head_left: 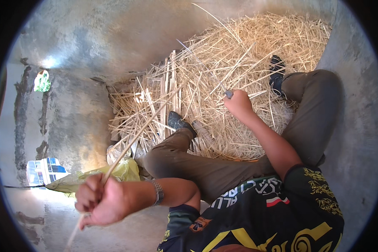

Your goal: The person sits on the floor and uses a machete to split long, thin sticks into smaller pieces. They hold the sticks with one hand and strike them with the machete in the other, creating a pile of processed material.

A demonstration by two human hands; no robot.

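My left hand point(103, 199) is closed round a long, thin bamboo strip point(143, 128). The strip slants from below the hand up and to the right, over the pile of shavings. My right hand point(239, 104) grips a knife point(229, 94), its long narrow blade seen nearly edge-on and pointing up and left above the pile. Blade and strip appear apart. Most of the knife's handle is hidden in my fist. Beyond both hands lies a big heap of pale bamboo shavings point(256, 54).
Several flat strips point(172, 77) lie together at the heap's left side. My legs are spread around the heap, with dark shoes point(277, 71) on it. A yellowish plastic sack point(130, 170) lies near my left wrist. Concrete walls point(84, 38) enclose the space, with holes on the left.
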